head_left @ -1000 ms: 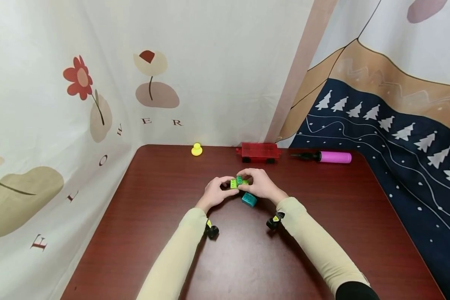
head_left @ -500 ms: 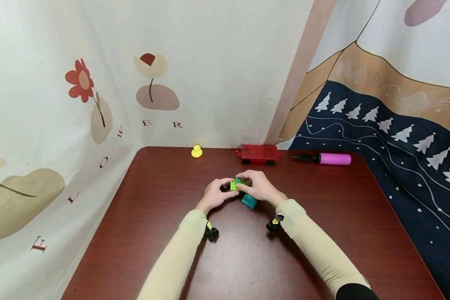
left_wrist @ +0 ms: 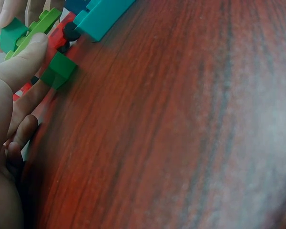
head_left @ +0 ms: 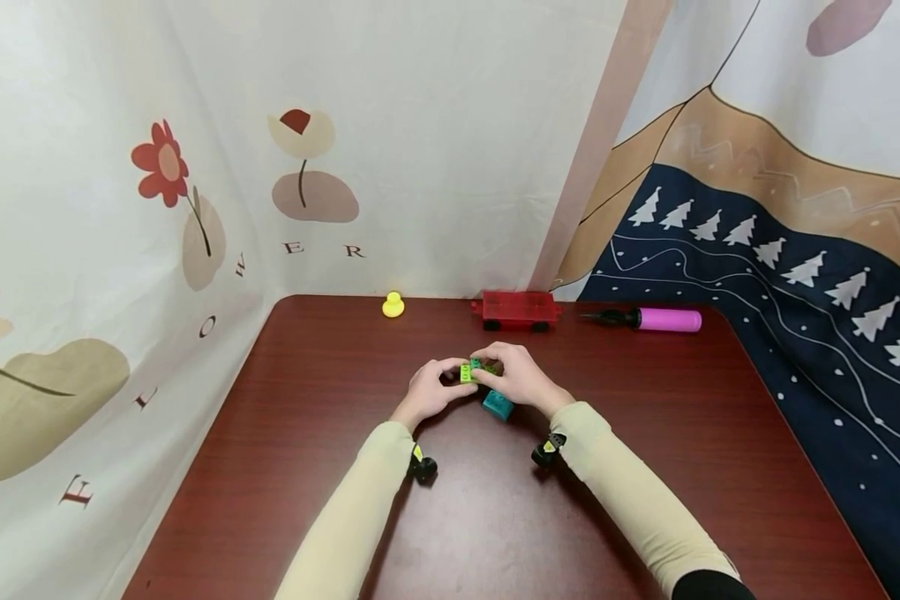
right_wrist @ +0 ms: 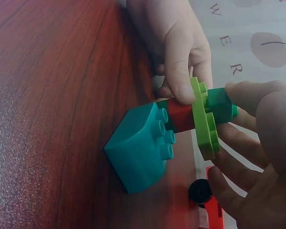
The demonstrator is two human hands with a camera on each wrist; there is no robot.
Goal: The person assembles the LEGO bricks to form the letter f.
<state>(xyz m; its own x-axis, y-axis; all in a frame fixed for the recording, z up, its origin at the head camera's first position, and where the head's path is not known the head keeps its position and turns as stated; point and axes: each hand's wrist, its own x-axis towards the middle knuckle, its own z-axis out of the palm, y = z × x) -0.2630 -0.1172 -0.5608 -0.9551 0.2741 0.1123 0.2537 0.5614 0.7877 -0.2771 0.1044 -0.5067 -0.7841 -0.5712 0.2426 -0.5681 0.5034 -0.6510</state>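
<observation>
A small stack of building blocks stands between my hands. A lime-green plate [right_wrist: 204, 119] lies across a red block [right_wrist: 181, 114], with a dark green block [left_wrist: 58, 70] at the bottom and a small green block [right_wrist: 220, 105] on top. My left hand [head_left: 429, 392] grips the stack from the left, its thumb against the lime plate. From the right, my right hand [head_left: 523, 375] pinches the small green block between thumb and fingers. A teal block [right_wrist: 140, 143] rests on the table just in front of the stack, apart from both hands.
Along the table's far edge stand a yellow duck-like toy [head_left: 393, 305], a red wheeled toy wagon [head_left: 520, 311] and a pink pump with a black end [head_left: 667, 320]. Printed curtains [head_left: 450, 150] hang behind the wooden table [head_left: 480, 525].
My right hand has shifted slightly left, and its thumb now covers more of the small green block. The left hand keeps its hold; the teal block has stayed put.
</observation>
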